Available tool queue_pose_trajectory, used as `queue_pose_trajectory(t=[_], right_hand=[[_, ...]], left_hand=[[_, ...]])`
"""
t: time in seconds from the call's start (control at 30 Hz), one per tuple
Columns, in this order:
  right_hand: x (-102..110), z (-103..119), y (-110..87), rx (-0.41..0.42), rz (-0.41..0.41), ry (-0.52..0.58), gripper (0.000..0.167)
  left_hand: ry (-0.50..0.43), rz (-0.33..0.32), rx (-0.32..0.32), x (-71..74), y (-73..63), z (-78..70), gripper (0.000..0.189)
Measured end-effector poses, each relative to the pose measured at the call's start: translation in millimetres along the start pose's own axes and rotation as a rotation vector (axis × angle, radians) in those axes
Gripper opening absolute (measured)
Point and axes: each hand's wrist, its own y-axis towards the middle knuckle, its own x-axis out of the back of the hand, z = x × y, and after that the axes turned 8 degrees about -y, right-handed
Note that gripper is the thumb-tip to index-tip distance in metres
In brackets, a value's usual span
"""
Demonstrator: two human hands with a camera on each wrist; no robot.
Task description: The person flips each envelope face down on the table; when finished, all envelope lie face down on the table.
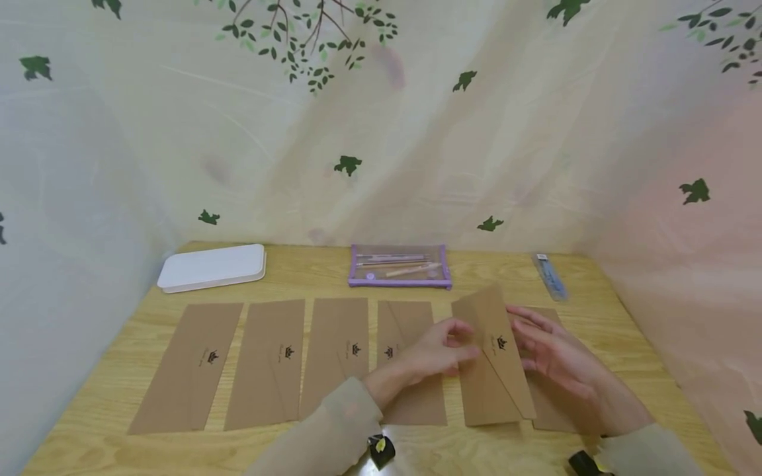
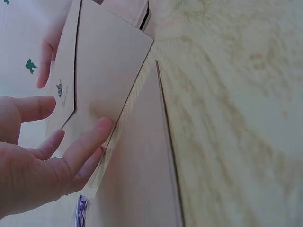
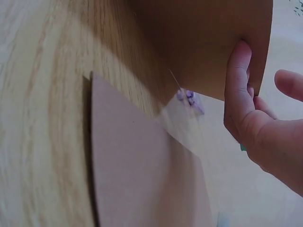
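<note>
A brown kraft envelope (image 1: 491, 390) with a black crown print and a slanted flap stands tilted up between both hands, its right side raised off the table. My left hand (image 1: 437, 350) is at its left edge. In the left wrist view, the fingertips (image 2: 102, 130) touch the envelope's (image 2: 111, 61) face, with the thumb held apart. Behind the right edge is my right hand (image 1: 562, 354); the right wrist view shows its extended fingers (image 3: 236, 80) against the envelope's back (image 3: 203, 42), thumb away from the paper. Another envelope (image 1: 556, 410) lies flat below the right hand.
Several more envelopes lie flat in a row to the left, the nearest envelope (image 1: 417, 403) partly beneath my left forearm. Behind the row are a white case (image 1: 213, 268), a purple-edged clear pencil pouch (image 1: 400, 283) holding pencils, and a slim blue packet (image 1: 551, 277). A printed curtain (image 1: 417, 198) encloses the table.
</note>
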Motion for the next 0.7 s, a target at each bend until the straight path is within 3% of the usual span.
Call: queue_pose_trajectory(t=[0.37,0.7], right_hand=[[-7,11,3.8,0.01,0.039,-0.001,0.042],[-14,16,7.5,-0.038,-0.03,-0.076,0.037]], left_hand=[[-0.036,0.014,-0.001,-8.1,-0.1,0.8,0.036],[-0.076,0.063,0.001,-11.3,-2.6,-1.4,0.039]])
